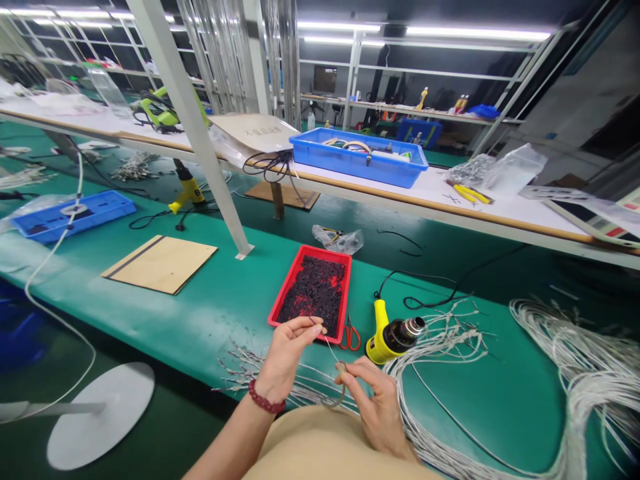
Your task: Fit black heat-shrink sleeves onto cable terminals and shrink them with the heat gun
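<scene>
Two hands work low over the green bench edge: the left hand (287, 353) pinches something tiny at its fingertips, the right hand (376, 403) grips a thin grey wire (334, 353) running up between them. Just beyond sit a red tray (280, 293), red scissors (350, 337) and a yellow heat gun (393, 337).

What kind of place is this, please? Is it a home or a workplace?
Most likely a workplace: a factory bench for wire or cable assembly. Bundles of grey wires lie on the long green table, a yellow heat gun sits beside a red tray, and both hands hold one thin wire.
</scene>
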A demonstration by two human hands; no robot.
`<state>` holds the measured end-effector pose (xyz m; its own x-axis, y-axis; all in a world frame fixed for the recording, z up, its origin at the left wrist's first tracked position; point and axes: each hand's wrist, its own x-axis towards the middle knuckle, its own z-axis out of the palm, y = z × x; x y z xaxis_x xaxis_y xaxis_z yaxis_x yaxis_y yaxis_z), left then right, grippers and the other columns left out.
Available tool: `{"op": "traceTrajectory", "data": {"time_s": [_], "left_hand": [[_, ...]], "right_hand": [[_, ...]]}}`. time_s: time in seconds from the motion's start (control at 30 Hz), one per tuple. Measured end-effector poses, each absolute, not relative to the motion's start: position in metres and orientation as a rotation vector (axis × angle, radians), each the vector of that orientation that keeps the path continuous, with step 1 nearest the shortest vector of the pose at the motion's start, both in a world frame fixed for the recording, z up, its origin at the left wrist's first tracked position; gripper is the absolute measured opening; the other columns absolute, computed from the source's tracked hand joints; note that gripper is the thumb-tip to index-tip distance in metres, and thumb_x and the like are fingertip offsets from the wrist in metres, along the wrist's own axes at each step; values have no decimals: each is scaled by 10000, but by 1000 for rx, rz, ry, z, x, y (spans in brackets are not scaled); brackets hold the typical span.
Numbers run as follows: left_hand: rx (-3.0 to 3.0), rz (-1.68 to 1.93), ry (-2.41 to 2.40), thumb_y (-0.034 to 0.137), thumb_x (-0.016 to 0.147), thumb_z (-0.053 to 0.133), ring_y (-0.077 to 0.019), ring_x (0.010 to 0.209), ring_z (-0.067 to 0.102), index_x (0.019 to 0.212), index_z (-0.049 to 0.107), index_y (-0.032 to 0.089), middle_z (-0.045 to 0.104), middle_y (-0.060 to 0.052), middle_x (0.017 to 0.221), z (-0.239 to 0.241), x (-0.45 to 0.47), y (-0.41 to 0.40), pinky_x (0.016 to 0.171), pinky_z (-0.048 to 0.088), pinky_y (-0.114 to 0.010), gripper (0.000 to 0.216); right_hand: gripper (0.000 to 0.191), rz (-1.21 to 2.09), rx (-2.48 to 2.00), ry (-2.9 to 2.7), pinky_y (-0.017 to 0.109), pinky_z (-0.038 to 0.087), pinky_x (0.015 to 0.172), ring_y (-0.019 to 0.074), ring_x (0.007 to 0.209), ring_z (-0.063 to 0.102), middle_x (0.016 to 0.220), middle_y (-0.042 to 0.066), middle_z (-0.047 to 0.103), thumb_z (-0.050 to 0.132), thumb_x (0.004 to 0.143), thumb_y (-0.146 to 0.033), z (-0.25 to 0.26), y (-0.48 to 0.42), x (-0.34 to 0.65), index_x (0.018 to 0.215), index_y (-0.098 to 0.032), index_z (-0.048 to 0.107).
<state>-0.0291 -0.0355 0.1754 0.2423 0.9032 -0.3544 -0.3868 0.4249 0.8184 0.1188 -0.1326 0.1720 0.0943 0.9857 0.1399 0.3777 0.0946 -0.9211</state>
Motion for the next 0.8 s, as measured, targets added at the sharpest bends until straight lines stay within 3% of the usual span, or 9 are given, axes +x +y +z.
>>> {"op": "traceTrajectory", "data": {"time_s": [0.23, 0.57, 0.8], "left_hand": [[632, 1013, 936, 241, 602, 815, -73, 647, 547, 692, 703, 150, 684, 2, 694, 175, -26, -39, 626, 393, -185, 170], [675, 936, 898, 217, 643, 789, -95, 717, 570, 850, 728, 138, 709, -39, 768, 175, -30, -38, 679, 404, -193, 230], [672, 997, 912, 246, 609, 813, -55, 594, 502, 665, 702, 151, 647, 26, 646, 176, -24, -36, 606, 385, -175, 157]], "right_hand": [[200, 824, -1445, -1424, 257, 431, 672, 168, 724, 596, 747, 26, 653, 554, 905, -262, 171, -132, 118, 794, -206, 711], [245, 839, -1446, -1379, 251, 434, 712, 166, 744, 600, 752, 29, 657, 518, 920, -257, 175, -132, 119, 758, -187, 688], [246, 849, -1437, -1343, 235, 441, 738, 165, 783, 617, 784, 26, 680, 513, 920, -254, 175, -131, 118, 757, -191, 687]]}}
